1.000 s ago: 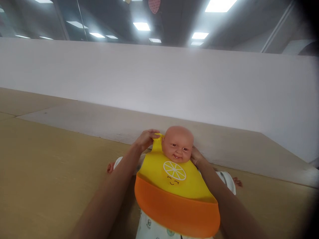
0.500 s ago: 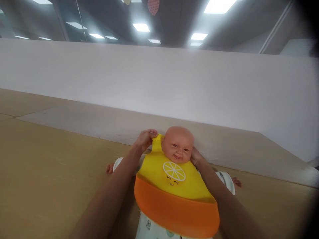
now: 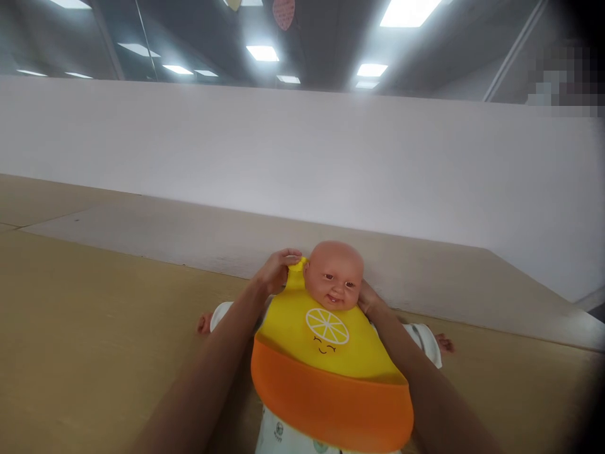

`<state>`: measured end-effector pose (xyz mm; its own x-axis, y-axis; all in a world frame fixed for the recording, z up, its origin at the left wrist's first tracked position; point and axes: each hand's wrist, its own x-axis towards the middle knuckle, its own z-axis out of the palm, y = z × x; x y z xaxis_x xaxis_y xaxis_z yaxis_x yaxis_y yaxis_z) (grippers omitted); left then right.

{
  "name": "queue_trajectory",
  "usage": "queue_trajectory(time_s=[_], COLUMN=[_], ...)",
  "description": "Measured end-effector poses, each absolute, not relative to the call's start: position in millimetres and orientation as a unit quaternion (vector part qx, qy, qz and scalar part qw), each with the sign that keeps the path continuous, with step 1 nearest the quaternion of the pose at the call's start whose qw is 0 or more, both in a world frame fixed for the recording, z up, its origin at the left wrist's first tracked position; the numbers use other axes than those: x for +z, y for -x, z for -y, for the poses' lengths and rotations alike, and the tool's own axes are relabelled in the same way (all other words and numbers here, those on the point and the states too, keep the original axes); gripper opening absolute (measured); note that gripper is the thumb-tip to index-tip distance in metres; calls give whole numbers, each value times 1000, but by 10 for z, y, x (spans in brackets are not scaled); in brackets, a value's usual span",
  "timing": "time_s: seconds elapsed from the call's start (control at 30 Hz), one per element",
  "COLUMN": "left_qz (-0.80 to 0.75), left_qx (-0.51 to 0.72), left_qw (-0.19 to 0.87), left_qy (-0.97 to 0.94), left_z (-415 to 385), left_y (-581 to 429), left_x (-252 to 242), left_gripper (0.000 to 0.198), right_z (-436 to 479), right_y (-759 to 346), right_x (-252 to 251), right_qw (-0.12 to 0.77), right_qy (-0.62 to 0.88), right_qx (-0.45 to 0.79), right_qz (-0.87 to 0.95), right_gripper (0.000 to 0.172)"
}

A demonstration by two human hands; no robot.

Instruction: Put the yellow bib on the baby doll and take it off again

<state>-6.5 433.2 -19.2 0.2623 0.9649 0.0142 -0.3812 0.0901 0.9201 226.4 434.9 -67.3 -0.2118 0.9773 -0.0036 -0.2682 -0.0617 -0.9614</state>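
A baby doll [image 3: 334,272] in white printed clothes lies face up with its arms spread. Over its chest is a yellow bib [image 3: 302,315] with a lemon-slice print and an orange catch pocket [image 3: 331,397]. My left hand [image 3: 276,270] is closed on the bib's neck strap, left of the doll's head, fingertips at the strap's top. On the other side, my right hand [image 3: 369,299] reaches in beside the doll's neck; its fingers are hidden behind the head.
The doll rests on a tan wooden surface [image 3: 94,302]. Beyond it is a grey strip [image 3: 198,230] and a white wall [image 3: 283,145]. Glass above the wall shows ceiling lights, with a pink heart-shaped note [image 3: 284,14] on it.
The view has shifted slightly, so everything sits a little further left. My left fingers have moved slightly in over the top of the strap. The right hand stays beside the neck.
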Motion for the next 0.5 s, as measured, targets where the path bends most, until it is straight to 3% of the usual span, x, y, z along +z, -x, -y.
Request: queue_trajectory(time_s=[0.23, 0.5], left_qz=[-323, -391], left_qx=[361, 371], left_qw=[724, 647], left_qy=[-491, -539], left_z=[-4306, -4161], left_y=[84, 135], left_x=[-138, -39], left_gripper=[27, 28], right_z=[-4298, -4284], right_y=[-2235, -2205], right_x=[-641, -650], right_qw=[508, 527], right_qy=[386, 407], right_qx=[613, 576], right_qz=[467, 474], right_gripper=[31, 32])
